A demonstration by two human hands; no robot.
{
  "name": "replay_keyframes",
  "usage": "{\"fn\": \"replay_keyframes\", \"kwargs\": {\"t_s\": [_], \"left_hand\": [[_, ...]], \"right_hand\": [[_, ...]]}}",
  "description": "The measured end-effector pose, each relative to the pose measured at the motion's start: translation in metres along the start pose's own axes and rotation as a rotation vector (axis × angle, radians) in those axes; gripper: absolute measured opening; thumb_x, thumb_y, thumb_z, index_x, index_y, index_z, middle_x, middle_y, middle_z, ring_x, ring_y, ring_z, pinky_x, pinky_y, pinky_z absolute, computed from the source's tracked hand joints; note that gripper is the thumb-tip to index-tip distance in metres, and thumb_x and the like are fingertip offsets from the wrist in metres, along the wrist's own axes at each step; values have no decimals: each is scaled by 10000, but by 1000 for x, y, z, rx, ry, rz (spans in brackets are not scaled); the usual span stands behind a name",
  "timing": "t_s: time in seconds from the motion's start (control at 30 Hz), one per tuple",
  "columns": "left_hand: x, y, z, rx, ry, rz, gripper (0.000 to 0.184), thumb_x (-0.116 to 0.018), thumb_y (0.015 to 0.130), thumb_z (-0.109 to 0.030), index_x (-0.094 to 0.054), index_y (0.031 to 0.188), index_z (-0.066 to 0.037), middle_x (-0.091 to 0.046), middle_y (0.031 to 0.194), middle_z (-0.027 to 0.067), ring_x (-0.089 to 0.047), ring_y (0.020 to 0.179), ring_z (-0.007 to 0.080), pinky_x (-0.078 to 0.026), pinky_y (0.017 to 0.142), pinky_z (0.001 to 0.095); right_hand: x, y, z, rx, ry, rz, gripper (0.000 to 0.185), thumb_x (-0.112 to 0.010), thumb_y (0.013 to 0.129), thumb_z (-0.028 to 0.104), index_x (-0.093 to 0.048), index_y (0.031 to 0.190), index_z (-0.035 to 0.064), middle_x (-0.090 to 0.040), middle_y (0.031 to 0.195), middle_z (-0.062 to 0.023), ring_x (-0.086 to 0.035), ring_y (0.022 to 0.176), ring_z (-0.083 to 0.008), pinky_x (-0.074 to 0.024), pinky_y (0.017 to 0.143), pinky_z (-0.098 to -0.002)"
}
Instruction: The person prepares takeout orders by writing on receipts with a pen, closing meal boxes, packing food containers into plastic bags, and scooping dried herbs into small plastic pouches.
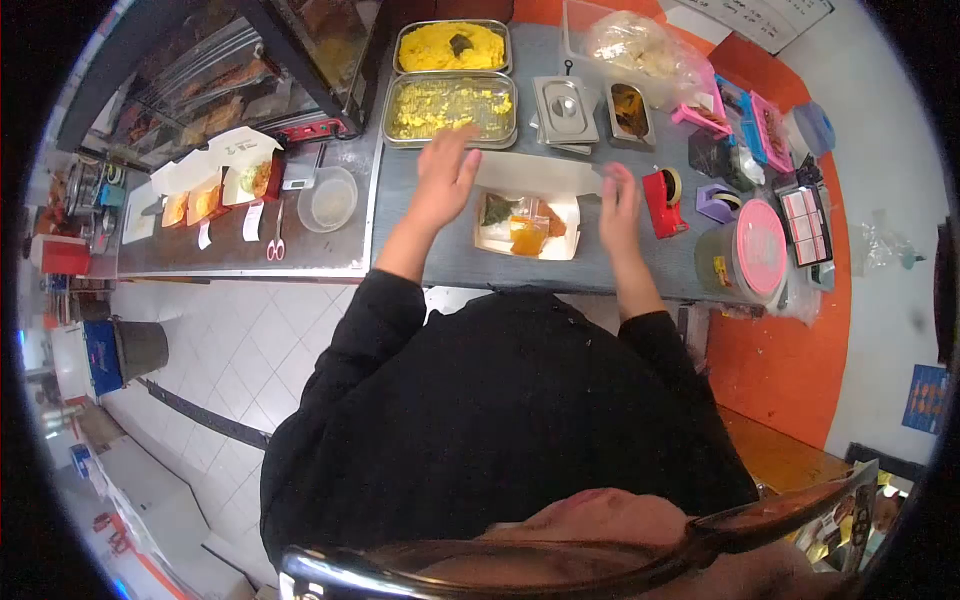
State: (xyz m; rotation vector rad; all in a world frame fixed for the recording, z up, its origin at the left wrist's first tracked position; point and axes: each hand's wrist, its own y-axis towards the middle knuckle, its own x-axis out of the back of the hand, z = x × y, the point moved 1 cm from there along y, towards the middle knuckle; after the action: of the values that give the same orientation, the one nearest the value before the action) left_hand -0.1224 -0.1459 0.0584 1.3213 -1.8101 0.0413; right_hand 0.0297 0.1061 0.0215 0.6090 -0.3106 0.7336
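An open paper food box [560, 175] lies on the grey counter in front of me, its lid folded back. Inside are a dark green portion [494, 209], a reddish-brown portion [555, 221] and a small clear sachet of orange sauce [528, 236]. My left hand [443, 183] is raised at the box's left side, fingers stretched out and holding nothing. Beside the lid's right edge is my right hand [620, 208], slightly blurred, its fingers extended upward with nothing visible in them. Whether it touches the lid I cannot tell.
Behind the box are a tray of yellow food [452, 47], a nearly used-up tray [450, 108] and a lidded steel container [566, 108]. To the right stand a red tape dispenser [664, 203] and a pink-lidded tub [758, 248]. Filled boxes [207, 200] and scissors [276, 240] lie left.
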Motion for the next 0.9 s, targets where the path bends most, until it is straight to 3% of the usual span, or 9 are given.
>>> {"fn": "replay_keyframes", "kwargs": {"t_s": [0.1,0.17,0.2,0.3,0.37,0.47,0.63,0.77,0.9], "left_hand": [[8,3,-12,47,-212,441,428,-394,979,-425,-660,992,-90,-624,1077,160,-540,1070,326,-379,971,472],[3,-17,-20,368,-168,684,398,-420,989,-319,-665,920,-13,-652,890,196,-594,927,349,-446,860,412],[-15,-32,-11,369,-167,688,398,-420,989,-319,-665,920,-13,-652,890,196,-594,927,349,-446,860,412],[-56,-69,21,41,137,90,389,-470,958,-309,-675,856,6,-666,817,207,-627,823,377,-491,776,425],[-63,-68,28,394,47,477,386,-534,908,-320,-679,867,36,-672,818,225,-636,776,414,-496,780,458],[-65,-54,33,456,33,641,435,-580,851,-363,-677,889,60,-654,845,277,-633,861,425,-502,795,455],[-106,-49,88,642,-173,697,495,-618,780,-394,-685,924,75,-680,861,253,-682,830,341,-522,791,393],[-89,-45,82,805,-426,757,575,-643,751,-468,-695,916,80,-699,852,207,-699,780,267,-528,773,353],[-53,-27,48,724,-102,809,609,-657,736,-506,-697,915,75,-692,893,234,-697,815,304,-526,781,373]], "right_hand": [[18,2,15,-412,225,461,528,-592,894,401,-522,1180,-36,-558,1132,-250,-523,1083,-361,-425,917,-416],[10,-27,23,-300,-132,475,537,-595,893,395,-527,1166,-63,-549,1138,-269,-537,1061,-382,-439,907,-427],[2,-40,22,-190,-487,483,548,-597,892,389,-533,1153,-89,-540,1144,-287,-551,1039,-402,-452,897,-438],[-23,-65,-11,-291,-467,466,556,-609,877,411,-588,1069,-110,-584,1069,-316,-552,1030,-417,-441,895,-470],[-34,-56,-38,-268,-498,483,549,-614,879,408,-596,1057,-111,-625,1004,-279,-595,969,-377,-460,853,-435],[-39,-33,-44,-664,-121,723,491,-593,898,365,-625,1010,-113,-641,969,-274,-619,904,-417,-475,821,-446],[-54,-14,-87,-750,70,778,474,-579,932,352,-625,1030,-109,-683,930,-156,-645,824,-219,-483,740,-332],[-36,-4,-43,-944,307,739,462,-584,931,327,-603,1110,-98,-682,951,-142,-646,855,-207,-488,757,-342],[-28,6,-30,-656,95,652,488,-559,932,355,-605,1116,-95,-680,979,-163,-656,866,-251,-489,781,-373]]}}
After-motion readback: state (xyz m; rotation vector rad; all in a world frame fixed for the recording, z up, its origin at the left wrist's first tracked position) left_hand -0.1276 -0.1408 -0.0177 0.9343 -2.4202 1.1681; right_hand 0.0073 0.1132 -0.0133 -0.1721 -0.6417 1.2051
